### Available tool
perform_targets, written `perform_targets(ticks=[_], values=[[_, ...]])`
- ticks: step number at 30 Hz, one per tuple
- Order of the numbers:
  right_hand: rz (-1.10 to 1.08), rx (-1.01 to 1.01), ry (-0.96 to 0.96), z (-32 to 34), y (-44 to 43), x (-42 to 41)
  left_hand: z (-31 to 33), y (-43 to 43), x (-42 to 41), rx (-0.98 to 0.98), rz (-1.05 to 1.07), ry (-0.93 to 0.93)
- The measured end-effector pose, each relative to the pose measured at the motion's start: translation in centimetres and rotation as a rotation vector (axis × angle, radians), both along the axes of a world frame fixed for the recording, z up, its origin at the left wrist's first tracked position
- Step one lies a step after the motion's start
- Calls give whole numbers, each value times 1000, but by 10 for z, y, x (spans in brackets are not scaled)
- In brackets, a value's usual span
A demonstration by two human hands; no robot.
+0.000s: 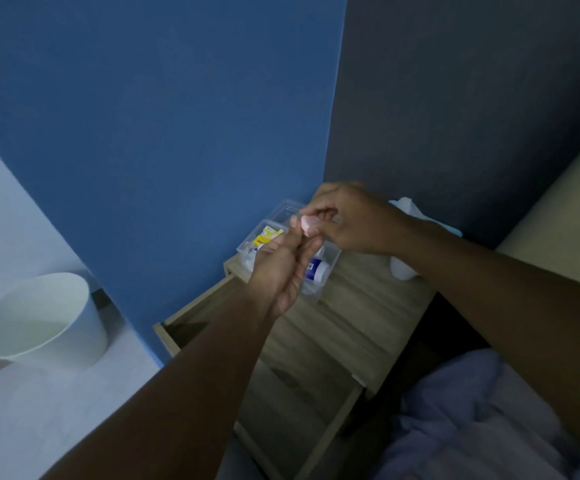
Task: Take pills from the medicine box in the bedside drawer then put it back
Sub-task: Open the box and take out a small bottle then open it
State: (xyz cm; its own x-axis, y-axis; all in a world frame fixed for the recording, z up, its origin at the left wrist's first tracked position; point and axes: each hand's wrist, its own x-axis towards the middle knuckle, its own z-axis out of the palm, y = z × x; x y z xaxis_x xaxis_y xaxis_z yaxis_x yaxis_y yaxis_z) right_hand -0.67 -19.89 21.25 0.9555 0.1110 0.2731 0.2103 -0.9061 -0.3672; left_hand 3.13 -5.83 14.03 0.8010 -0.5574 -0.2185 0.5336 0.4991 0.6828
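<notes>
A clear plastic medicine box [274, 216] stands open on the wooden bedside table [361, 317], near the blue wall. Inside it lie a yellow-and-white packet [266, 237] and a white bottle with a blue label [318, 268]. Just above the box, my right hand [350, 220] pinches a small pink item [306, 226] at its fingertips. My left hand [283, 271] is cupped palm-up right under that item, its fingers touching it. Whether the pink item is a pill or a blister strip is unclear. The drawer [302, 410] below the tabletop is pulled out toward me.
A white round bin [42, 320] stands on the pale floor at left. A white object [402, 268] lies on the table behind my right forearm. Bed edge and light blue bedding [482, 420] fill the lower right.
</notes>
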Motion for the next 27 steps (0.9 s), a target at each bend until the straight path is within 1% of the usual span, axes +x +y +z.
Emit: perform_targets(ticks=[2,3,4,7,8,9,10,11,12,13,15,18,19,23,25,27], values=[[44,-76,-12,5,-1,-11,6,-1,-8,-34,-21,49],[57,-75,-7,7,-2,-15,9,-1,-12,-54,-25,68],[61,-26,5,8,-4,-19,10,-1,-14,-71,-29,77],[16,380,146,17,-5,-28,12,-2,-19,-112,-29,87],[-15,439,184,19,-5,-29,13,-2,-20,-128,-29,96],[-70,392,192,20,-3,-29,13,-2,-22,-139,-32,103],[-142,277,170,21,0,-29,13,-2,-23,-136,-37,101],[-215,131,122,21,4,-29,13,-2,-23,-129,-43,95],[-272,27,70,22,6,-30,12,-3,-24,-120,-46,90],[-288,-4,28,21,6,-30,11,-4,-24,-120,-48,91],[-229,47,14,19,3,-29,8,-4,-23,-124,-43,87],[-57,163,147,17,-1,-29,4,-3,-23,-119,-28,105],[-47,175,179,16,-2,-28,3,-3,-22,-117,-24,115],[-246,46,143,9,-1,-26,-3,-4,-20,-147,-38,123],[-241,23,145,8,-1,-29,-5,-5,-21,-139,-75,102],[-170,9,153,5,-2,-31,-9,-7,-21,-129,-80,114]])
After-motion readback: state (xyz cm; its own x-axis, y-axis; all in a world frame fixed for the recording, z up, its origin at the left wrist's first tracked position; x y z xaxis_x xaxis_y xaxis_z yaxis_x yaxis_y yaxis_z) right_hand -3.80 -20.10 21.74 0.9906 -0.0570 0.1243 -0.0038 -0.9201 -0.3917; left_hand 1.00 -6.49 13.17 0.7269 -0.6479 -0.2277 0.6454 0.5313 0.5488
